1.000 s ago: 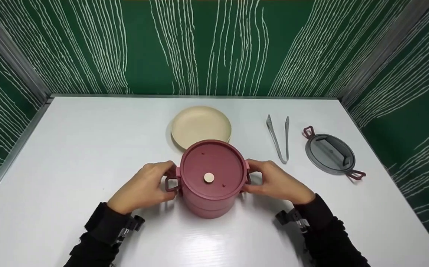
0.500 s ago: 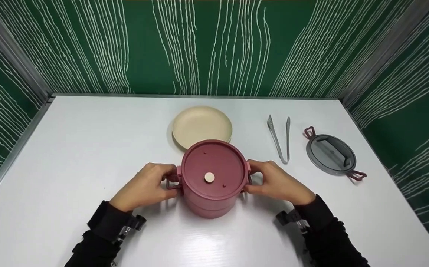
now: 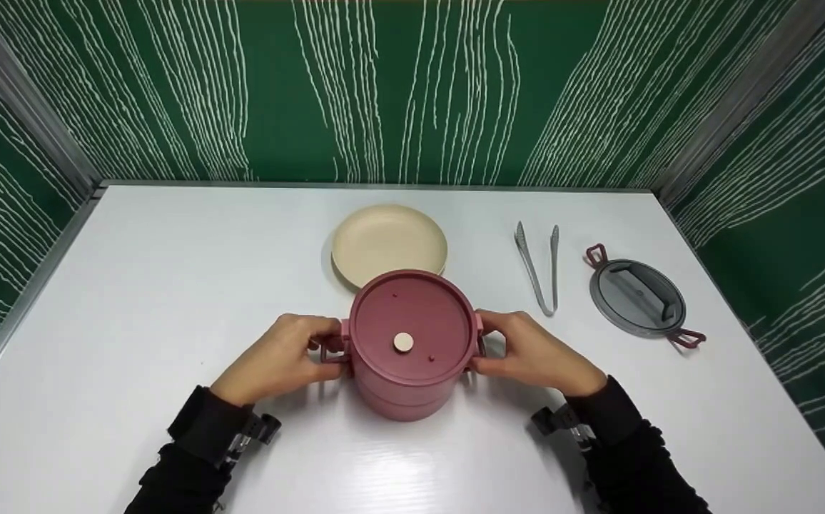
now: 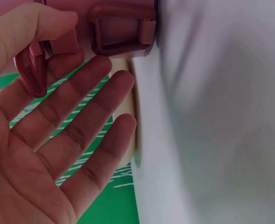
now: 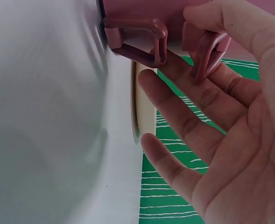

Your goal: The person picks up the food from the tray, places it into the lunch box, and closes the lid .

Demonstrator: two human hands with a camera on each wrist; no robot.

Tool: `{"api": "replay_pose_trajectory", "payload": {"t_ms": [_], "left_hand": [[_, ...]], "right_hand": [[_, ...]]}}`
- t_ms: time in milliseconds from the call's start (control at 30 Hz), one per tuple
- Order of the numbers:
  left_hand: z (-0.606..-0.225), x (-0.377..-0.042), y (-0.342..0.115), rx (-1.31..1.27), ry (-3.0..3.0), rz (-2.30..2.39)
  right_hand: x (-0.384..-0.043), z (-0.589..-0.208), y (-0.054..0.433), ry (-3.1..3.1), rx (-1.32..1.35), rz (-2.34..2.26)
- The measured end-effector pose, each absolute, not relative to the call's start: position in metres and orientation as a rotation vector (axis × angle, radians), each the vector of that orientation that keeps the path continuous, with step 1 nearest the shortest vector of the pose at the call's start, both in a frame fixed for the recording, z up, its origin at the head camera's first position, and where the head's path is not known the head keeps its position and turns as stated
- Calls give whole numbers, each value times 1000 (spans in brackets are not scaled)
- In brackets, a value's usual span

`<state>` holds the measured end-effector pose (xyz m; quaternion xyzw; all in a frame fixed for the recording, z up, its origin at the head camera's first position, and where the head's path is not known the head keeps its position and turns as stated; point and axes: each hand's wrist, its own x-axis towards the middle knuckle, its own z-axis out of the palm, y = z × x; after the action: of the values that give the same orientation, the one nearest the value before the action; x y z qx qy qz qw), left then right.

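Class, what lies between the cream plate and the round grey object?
The grey tongs lie between the plate and the round grey object, as the head view shows.

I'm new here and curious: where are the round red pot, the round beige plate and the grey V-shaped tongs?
Red pot [image 3: 405, 391]: head view, front wall.
Beige plate [image 3: 389, 243]: head view, bare middle.
Grey tongs [image 3: 532, 271]: head view, arm nearer the plate.

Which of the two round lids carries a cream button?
The maroon round lid on the pink cylindrical pot; the grey round lid has a grey bar handle.
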<state>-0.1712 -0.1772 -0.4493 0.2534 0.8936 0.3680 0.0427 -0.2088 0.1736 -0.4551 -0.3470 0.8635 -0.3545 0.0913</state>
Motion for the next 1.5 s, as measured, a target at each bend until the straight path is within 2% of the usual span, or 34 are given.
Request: {"api": "replay_pose_trajectory", "payload": {"t_ms": [333, 567, 667, 833, 967, 1167, 1500], "left_hand": [[-448, -172, -181, 729, 2681, 1131], [-436, -170, -196, 782, 2675, 1132], [-430, -170, -198, 774, 2678, 1289], [-426, -166, -177, 588, 2669, 1586], [-431, -160, -154, 461, 2668, 1702], [-444, -155, -135, 419, 2665, 1833], [-468, -156, -121, 399, 2581, 1919]], "right_hand": [[-210, -456, 175, 2545, -1061, -1061], [-209, -439, 191, 2465, -1056, -1077], [-206, -425, 195, 2462, -1003, -1226], [-198, -413, 179, 2474, -886, -1609], [-197, -430, 158, 2476, -877, -1784], [-193, -459, 133, 2430, -837, -1895], [-182, -471, 117, 2227, -721, -2025]]}}
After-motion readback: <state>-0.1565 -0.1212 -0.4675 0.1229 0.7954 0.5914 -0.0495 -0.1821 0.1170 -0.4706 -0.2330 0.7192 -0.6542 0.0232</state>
